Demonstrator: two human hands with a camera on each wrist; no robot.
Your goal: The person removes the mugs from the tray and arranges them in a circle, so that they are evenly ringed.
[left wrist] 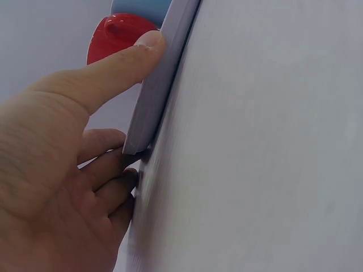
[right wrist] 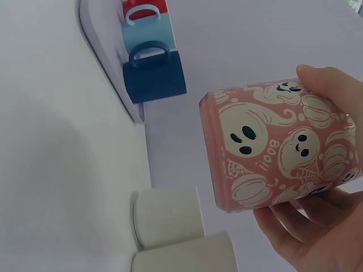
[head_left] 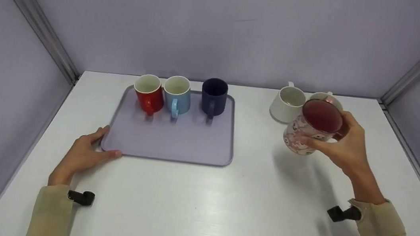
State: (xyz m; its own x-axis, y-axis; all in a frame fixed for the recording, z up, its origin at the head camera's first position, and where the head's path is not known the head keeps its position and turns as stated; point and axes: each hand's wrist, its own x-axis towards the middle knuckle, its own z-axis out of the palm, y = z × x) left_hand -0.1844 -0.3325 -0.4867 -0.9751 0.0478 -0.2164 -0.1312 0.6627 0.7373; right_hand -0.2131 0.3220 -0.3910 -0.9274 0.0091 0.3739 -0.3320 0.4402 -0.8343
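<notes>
My right hand (head_left: 344,146) grips a pink mug (right wrist: 272,147) printed with cream ghosts and pumpkins, its inside dark red. The mug is tilted and raised over the table, its shadow falling below. Thumb and fingers lie on opposite sides of it. At the tray's near left corner, my left hand (head_left: 83,154) holds the grey-lilac tray (head_left: 167,142), thumb on the near rim and fingers around the left side. Along the tray's back stand a red mug (head_left: 150,98), a light blue mug (head_left: 182,100) and a navy mug (head_left: 208,99), handles facing me.
Behind the pink mug stand a white mug (head_left: 281,106) and a second white mug (right wrist: 193,255), side by side. The second is largely covered by the pink mug in the head view. Lilac panels (head_left: 220,35) enclose the back and sides of the white table (head_left: 190,212).
</notes>
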